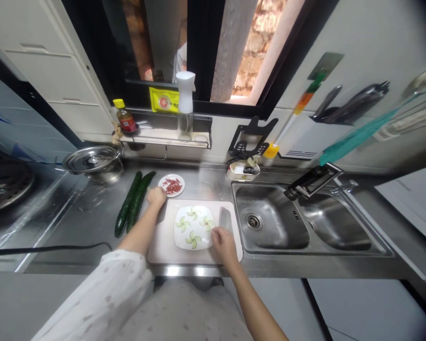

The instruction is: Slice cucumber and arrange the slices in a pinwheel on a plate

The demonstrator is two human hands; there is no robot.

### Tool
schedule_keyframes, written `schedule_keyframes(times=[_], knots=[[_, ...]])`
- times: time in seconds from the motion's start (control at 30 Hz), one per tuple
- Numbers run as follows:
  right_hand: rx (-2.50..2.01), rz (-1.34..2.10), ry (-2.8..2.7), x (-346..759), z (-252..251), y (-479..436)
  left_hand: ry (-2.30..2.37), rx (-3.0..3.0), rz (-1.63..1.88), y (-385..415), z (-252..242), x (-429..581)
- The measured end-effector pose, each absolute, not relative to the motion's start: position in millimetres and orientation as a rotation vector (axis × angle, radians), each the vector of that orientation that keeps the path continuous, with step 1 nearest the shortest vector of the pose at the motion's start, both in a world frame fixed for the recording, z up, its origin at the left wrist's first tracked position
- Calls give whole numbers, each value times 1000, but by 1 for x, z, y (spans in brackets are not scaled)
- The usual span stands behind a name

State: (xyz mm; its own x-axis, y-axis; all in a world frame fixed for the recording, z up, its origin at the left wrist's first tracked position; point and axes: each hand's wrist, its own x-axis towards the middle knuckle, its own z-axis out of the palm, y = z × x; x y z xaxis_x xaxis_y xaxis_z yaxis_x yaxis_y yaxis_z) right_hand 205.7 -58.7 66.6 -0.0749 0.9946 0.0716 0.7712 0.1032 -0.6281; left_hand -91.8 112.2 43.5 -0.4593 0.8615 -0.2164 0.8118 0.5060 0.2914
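My left hand [156, 197] is closed at the left rim of a small white plate [182, 190] that bears chopped red bits [172, 185]. Whether its fingertips hold anything is hidden. My right hand [224, 242] is pinched at the right edge of a white square plate [193, 227]; what it holds, if anything, is too small to make out. Thin pale-green slices form several pinwheel shapes on this plate, one [193, 240] near its front. Under the plate lies a light cutting board [159, 248]. A wide knife blade [225, 218] rests on the board just beyond my right hand.
Two cucumbers [128, 203] lie left of my left hand. A lidded steel pot [102, 163] stands behind them. To the right is a double sink [270, 218] with a black faucet [301, 182]. A shelf [152, 136] holds a sauce bottle [126, 118] and a spray bottle [185, 104].
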Motion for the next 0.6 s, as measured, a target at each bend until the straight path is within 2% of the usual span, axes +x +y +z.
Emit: schedule_keyframes(times=[0.3,0.6], knots=[[-1740,599,-1884,207,61,-57,2398,1521,83,123,39,-80],[-1710,618,-1863,208,57,-56,2321,1623,123,125,34,-77]])
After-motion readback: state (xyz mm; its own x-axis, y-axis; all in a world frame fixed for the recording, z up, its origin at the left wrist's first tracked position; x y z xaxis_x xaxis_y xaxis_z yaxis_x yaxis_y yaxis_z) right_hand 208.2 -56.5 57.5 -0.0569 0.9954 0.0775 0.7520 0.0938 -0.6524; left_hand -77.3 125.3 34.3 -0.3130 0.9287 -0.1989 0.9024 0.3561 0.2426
